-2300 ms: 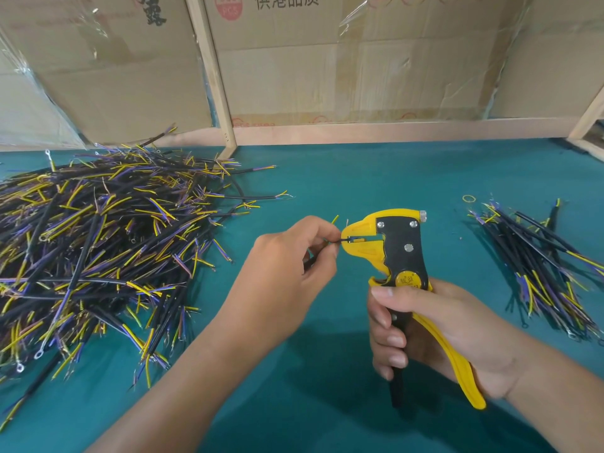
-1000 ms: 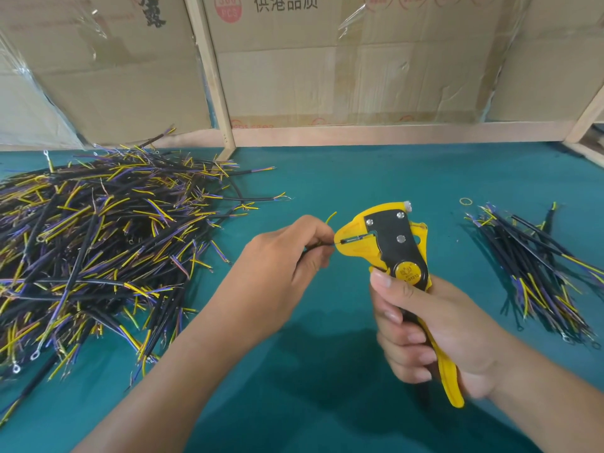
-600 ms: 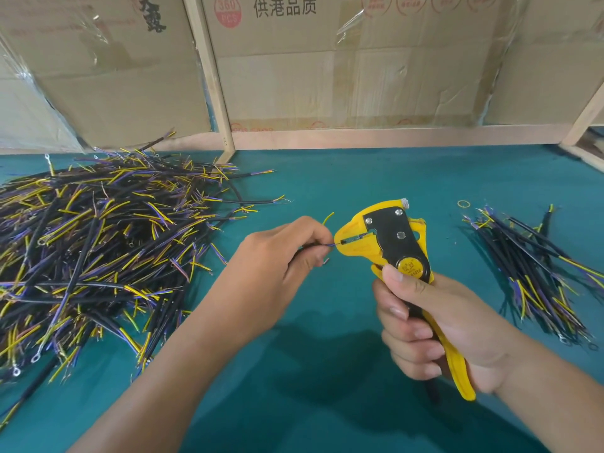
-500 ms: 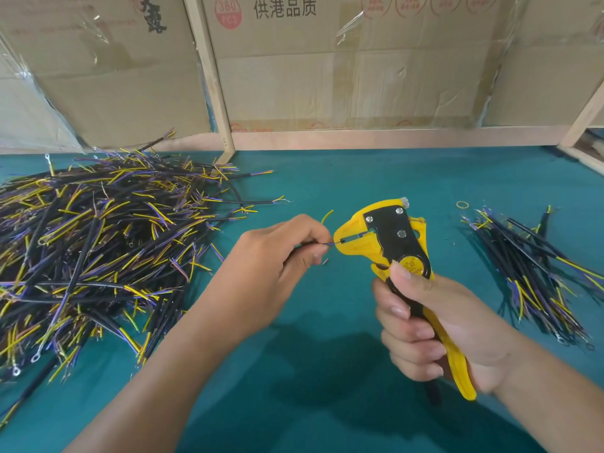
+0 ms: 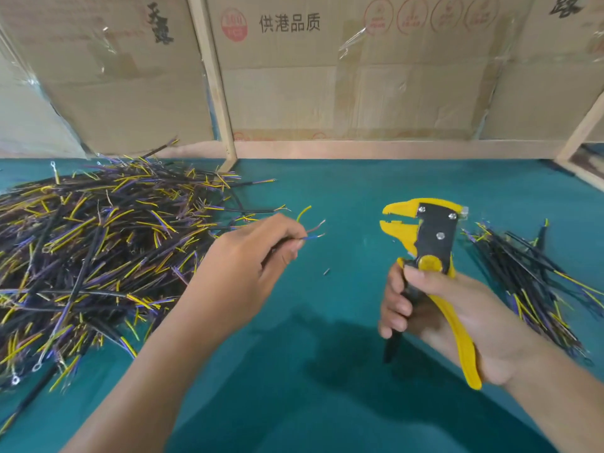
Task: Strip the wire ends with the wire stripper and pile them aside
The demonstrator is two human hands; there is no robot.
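Wire (image 5: 312, 228), ends bared: pinched by left hand (image 5: 251, 259) left of wire stripper (image 5: 425, 243), right hand (image 5: 438, 315) gripping its handles; judged next, piling aside.

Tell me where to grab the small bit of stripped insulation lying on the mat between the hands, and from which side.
Pinch the insulation scrap across its short width, coming straight down from above. It is a tiny sliver lying flat on the green mat, so only fingertips from above can close on it, probably.
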